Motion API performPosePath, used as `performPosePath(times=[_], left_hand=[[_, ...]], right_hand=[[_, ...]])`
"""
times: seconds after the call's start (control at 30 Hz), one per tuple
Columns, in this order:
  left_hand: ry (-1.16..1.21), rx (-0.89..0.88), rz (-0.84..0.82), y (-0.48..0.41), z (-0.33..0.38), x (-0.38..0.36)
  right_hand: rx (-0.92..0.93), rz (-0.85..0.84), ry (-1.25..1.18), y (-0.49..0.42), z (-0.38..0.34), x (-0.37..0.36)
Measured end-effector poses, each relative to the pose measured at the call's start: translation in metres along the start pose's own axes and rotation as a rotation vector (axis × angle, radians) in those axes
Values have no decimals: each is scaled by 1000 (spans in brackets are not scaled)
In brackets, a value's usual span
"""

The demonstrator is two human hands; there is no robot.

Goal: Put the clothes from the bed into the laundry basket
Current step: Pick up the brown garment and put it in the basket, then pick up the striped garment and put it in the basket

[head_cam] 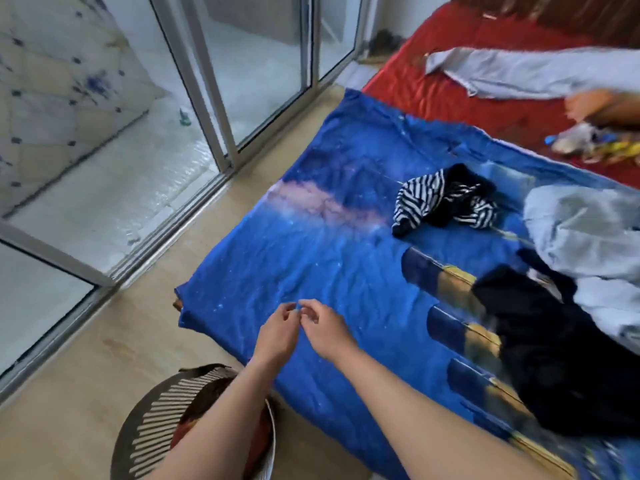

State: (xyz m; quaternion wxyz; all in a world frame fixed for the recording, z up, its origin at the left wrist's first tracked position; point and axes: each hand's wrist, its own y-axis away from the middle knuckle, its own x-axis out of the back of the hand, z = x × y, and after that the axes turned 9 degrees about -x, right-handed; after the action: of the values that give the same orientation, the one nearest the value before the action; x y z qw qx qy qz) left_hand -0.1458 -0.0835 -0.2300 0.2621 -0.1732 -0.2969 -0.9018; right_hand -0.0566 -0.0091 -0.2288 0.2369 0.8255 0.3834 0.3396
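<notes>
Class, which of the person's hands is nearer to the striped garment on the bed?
Right. The right hand lies below and left of the striped garment, on its side; the left hand sits farther left, nearer the laundry basket.

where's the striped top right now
The striped top lies crumpled on the blue bedsheet, right of centre in the head view, just left of the pale grey garment.

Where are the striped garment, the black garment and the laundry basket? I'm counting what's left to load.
striped garment [420, 199]: head view, on its striped fabric.
black garment [540, 351]: head view, middle of the dark heap.
laundry basket [156, 420]: head view, slatted wall.
</notes>
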Motion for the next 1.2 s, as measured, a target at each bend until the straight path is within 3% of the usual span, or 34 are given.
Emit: performPosePath(times=[0.33, 0.53, 0.67, 0.87, 1.03, 1.13, 1.2], left_hand=[[-75, -238, -334, -13, 159, -230], [-149, -301, -419, -13, 190, -299], [-193, -318, -442, -31, 191, -313], [-270, -334, -370, -94, 180, -322], [-487, -368, -94, -166, 185, -318], [-501, -254, -75, -210, 191, -314], [-510, -178, -81, -232, 194, -311]], right_hand=[[-127, 313, -203, 11, 145, 237], [-180, 395, -182, 14, 204, 293], [-199, 361, -100, -5, 218, 299], [-131, 363, 100, -63, 215, 304], [-198, 218, 382, -101, 220, 304], [-279, 67, 497, -116, 231, 292], [-261, 66, 516, -120, 236, 285]])
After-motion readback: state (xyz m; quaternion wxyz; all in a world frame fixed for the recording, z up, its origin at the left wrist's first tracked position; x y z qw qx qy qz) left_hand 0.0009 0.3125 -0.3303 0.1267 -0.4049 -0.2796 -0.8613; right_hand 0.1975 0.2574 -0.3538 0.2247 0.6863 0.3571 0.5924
